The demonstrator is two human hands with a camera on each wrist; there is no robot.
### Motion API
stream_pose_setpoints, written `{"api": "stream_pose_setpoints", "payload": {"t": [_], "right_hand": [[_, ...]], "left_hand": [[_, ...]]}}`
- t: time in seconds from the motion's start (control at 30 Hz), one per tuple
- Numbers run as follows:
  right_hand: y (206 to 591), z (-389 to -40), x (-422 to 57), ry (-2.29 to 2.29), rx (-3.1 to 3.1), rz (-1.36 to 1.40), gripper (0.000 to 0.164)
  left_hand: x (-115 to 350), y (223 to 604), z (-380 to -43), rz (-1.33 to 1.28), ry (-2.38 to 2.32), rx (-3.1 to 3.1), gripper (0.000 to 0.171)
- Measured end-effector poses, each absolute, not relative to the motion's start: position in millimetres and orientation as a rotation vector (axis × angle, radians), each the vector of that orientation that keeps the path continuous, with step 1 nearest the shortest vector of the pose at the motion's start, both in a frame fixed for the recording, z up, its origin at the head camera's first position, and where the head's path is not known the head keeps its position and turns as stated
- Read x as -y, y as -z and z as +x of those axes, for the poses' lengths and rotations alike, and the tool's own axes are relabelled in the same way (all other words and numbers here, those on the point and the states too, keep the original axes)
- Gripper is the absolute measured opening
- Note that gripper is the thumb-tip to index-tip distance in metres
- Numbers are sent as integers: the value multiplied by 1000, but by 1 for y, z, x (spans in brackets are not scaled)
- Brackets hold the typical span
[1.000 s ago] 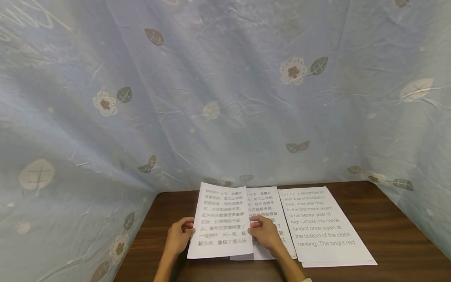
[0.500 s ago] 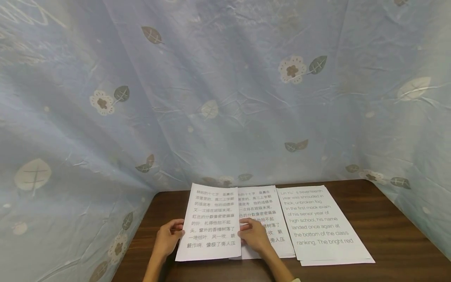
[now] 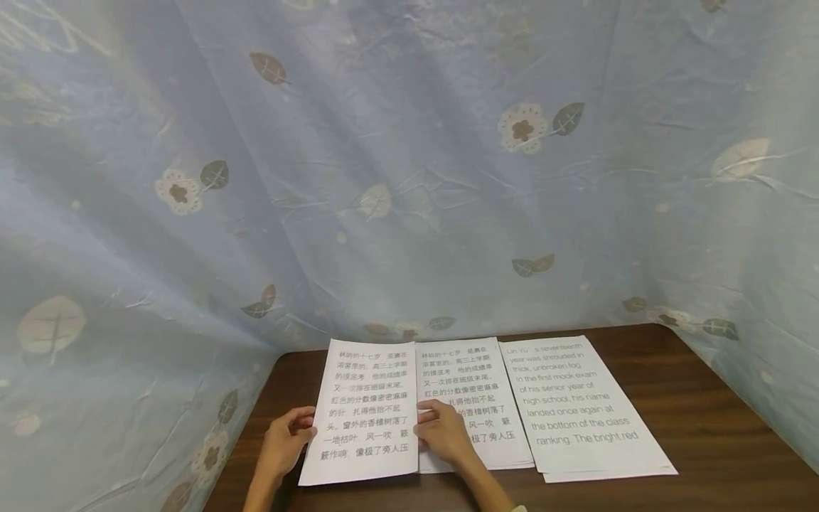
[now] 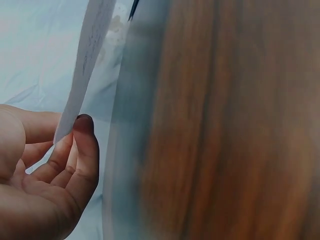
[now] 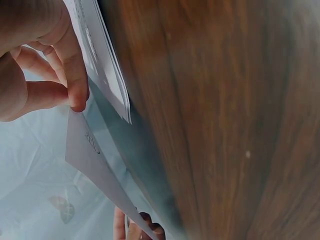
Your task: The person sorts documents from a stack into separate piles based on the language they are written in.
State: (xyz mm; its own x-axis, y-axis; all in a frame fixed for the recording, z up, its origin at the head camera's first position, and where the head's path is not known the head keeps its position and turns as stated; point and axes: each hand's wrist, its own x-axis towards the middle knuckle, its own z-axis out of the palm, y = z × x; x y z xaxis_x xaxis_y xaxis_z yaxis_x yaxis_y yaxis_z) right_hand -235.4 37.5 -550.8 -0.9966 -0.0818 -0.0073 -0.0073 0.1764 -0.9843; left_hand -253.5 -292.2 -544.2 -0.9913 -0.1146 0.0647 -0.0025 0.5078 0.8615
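Observation:
Between both hands hangs a white sheet of paper (image 3: 365, 416) printed with Chinese text, raised off the table. My left hand (image 3: 283, 441) pinches its left edge between thumb and fingers, as the left wrist view shows on the sheet (image 4: 85, 75). My right hand (image 3: 444, 432) pinches the opposite edge, thumb against fingertips in the right wrist view, where the sheet (image 5: 95, 155) slants down toward the other hand. Just to the right lies a stack of sheets (image 3: 457, 370) with the same Chinese text, partly covered by the right hand and forearm.
Right of that stack, another pile of sheets (image 3: 582, 405) printed with English text lies on the dark brown wooden table (image 3: 704, 427). A pale blue curtain (image 3: 409, 178) with flowers and leaves hangs behind the table and along its left side.
Both hands have moved left with the sheet pinched between them, drawing it off the Chinese-text stack, which now shows more of its face. The other pile stays put.

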Motion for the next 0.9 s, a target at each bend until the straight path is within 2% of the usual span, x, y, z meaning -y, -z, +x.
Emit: {"api": "stream_pose_setpoints", "payload": {"t": [0.9], "right_hand": [[552,-234,-4,1978,-2372,-140,44]], "left_hand": [[321,541,-253,173,1476,2704,39]]}}
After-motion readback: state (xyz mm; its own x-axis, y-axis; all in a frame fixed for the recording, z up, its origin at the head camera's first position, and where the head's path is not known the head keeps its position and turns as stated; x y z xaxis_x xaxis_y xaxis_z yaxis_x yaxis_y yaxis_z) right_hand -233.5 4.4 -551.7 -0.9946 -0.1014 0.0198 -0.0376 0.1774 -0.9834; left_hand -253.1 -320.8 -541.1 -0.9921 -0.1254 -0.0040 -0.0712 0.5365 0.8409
